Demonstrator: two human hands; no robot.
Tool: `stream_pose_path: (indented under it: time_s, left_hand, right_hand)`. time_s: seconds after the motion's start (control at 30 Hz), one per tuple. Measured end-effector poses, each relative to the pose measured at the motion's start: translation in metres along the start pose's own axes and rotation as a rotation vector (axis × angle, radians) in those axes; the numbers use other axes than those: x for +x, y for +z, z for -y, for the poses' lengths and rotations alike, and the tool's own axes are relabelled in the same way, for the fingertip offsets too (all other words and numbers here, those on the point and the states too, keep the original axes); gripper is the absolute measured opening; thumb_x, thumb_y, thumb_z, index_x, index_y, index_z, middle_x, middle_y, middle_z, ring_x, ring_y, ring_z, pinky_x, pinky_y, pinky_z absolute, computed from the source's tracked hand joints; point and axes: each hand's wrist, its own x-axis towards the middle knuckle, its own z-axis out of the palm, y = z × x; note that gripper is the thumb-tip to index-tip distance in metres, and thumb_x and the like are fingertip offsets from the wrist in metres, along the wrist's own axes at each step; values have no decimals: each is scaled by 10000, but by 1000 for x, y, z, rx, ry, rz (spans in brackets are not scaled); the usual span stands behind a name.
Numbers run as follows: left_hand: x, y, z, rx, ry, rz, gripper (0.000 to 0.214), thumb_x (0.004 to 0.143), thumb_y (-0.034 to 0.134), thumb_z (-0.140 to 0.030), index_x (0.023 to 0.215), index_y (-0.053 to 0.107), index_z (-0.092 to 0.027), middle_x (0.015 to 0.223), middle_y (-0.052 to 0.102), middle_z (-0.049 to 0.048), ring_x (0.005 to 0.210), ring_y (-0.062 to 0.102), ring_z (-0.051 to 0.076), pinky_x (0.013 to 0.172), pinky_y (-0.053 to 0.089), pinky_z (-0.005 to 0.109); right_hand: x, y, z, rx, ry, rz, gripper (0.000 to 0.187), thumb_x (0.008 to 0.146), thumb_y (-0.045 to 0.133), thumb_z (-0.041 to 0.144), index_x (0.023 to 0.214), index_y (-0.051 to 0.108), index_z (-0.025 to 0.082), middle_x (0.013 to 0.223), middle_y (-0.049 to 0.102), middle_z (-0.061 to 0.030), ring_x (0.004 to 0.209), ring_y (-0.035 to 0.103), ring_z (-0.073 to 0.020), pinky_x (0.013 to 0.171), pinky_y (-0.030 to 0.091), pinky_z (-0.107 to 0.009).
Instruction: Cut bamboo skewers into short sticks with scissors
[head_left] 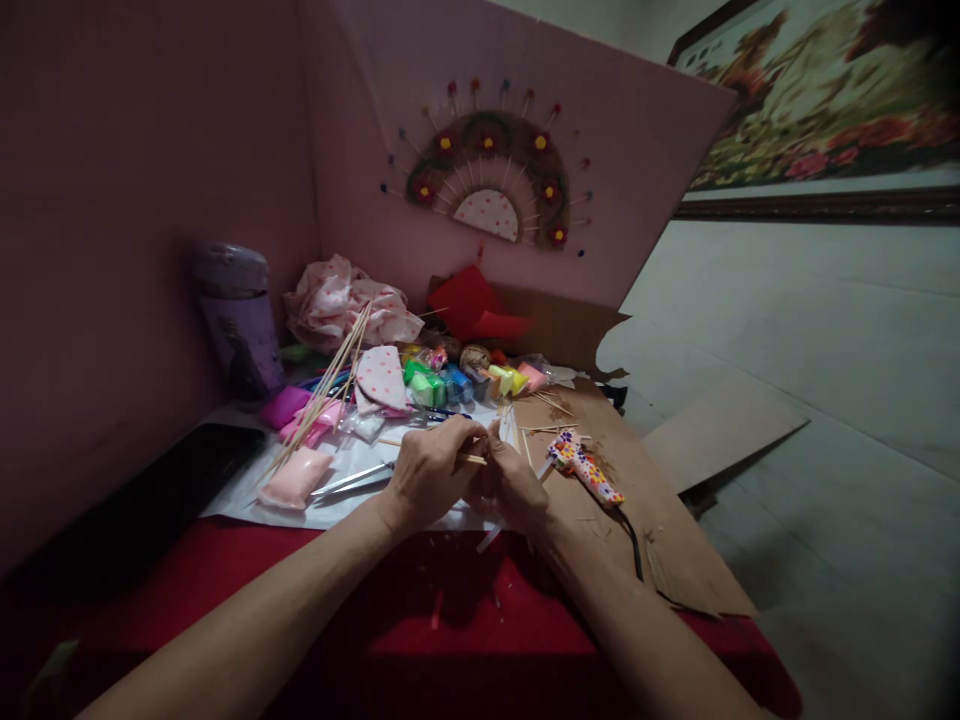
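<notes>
My left hand (435, 468) is closed, with a short wooden stick (472, 459) showing between its fingers. My right hand (514, 482) is curled closed right beside it, thumb up. Its fingertips meet those of the left, and whatever they pinch is hidden. Scissors (352, 483) lie just left of my left hand, blades pointing left. To the right of my hands rests a flower-patterned glue gun (589, 468) with a black cord. Loose cut sticks (551, 402) are scattered behind my right hand.
Long skewers (330, 380) lean across bags of coloured clay (424, 383) and a dotted half-circle (381, 378). A purple tumbler (238, 320) stands at left, near a dark flat object (161, 500). Behind, a fan-shaped decoration (487, 170) hangs on a pink board. Cardboard (660, 530) covers the right side.
</notes>
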Motion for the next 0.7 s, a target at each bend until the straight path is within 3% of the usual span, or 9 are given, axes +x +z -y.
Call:
stream_pose_path:
  time_s: [0.47, 0.7]
  left_hand:
    - [0, -1, 1, -31, -4, -8, 134, 831, 458, -181, 838, 590, -158, 689, 636, 3, 563, 566, 86, 544, 405, 188]
    - [-1, 0, 4, -26, -53, 25, 119, 743, 477, -104, 787, 567, -169, 632, 590, -19, 522, 514, 85, 521, 372, 192]
  right_hand:
    - [2, -4, -3, 4, 0, 0, 521, 710, 531, 677, 712, 539, 156, 532, 550, 18, 371, 450, -75, 345, 314, -180]
    - [1, -1, -1, -51, -15, -8, 544, 696, 520, 700, 640, 511, 160, 456, 484, 40, 343, 429, -77, 320, 317, -186]
